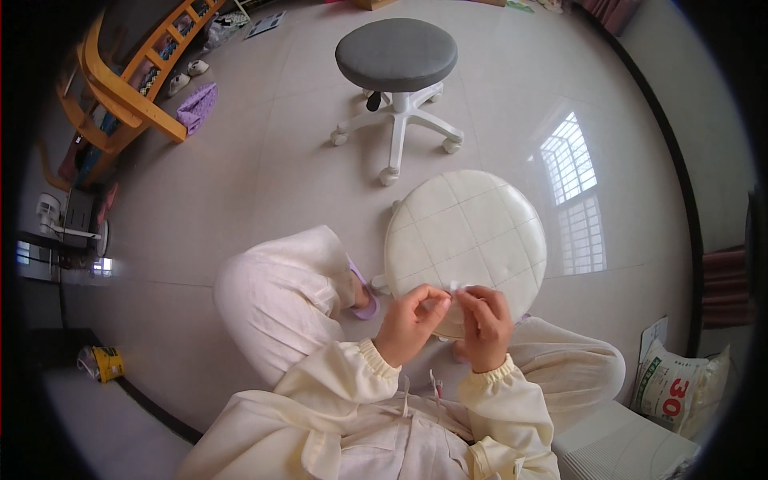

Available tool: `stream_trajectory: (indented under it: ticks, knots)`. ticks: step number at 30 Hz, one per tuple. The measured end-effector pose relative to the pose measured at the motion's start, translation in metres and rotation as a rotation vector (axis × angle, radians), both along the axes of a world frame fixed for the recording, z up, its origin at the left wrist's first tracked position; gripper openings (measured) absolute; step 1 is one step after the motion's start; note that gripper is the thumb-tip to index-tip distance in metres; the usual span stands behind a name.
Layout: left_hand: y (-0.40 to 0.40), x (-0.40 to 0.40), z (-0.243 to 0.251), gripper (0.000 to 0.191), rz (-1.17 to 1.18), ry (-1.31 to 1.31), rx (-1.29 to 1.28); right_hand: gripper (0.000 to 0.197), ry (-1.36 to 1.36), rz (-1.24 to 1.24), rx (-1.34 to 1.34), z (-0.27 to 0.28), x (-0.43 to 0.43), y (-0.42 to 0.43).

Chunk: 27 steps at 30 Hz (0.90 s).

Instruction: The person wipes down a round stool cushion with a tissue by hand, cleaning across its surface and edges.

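Above the near edge of a round cream stool seat (465, 228) with stitched squares, my two hands meet. My left hand (414, 321) has thumb and index finger pinched at their tips; whether something tiny is between them is too small to tell. Opposite it, my right hand (486, 324) pinches a small whitish, translucent piece (456, 285), which sticks up between the hands. Its exact kind is blurred. The hands are close together, the fingertips a short way apart. My knees lie on both sides of the seat.
A grey round stool (397, 54) on a white wheeled base stands ahead. Wooden furniture (132, 102), a purple cloth item (198, 108) and shoes (187, 78) are at far left. On the right are a printed sack (669, 384) and a white ridged box (624, 444). A yellow container (108, 364) sits left.
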State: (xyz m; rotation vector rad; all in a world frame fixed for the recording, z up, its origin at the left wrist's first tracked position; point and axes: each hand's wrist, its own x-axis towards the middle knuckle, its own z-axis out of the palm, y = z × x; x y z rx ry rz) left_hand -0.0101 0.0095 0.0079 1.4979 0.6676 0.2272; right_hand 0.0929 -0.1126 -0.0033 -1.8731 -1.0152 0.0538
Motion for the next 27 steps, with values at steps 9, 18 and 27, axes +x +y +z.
stream_trajectory:
  ticks: [9, 18, 27]
  knots:
    - [0.005, -0.002, -0.004, 0.045, -0.048, 0.086, 0.96, 0.027, -0.383, 0.07, -0.198, -0.002, 0.007, 0.0]
    - [0.007, -0.005, 0.001, 0.058, -0.087, 0.157, 0.913, 0.031, -0.383, -0.113, -0.28, 0.001, 0.032, -0.019]
    - [0.007, -0.004, 0.002, 0.06, -0.092, 0.183, 0.937, 0.03, -0.35, 0.208, -0.247, 0.003, 0.025, -0.01]
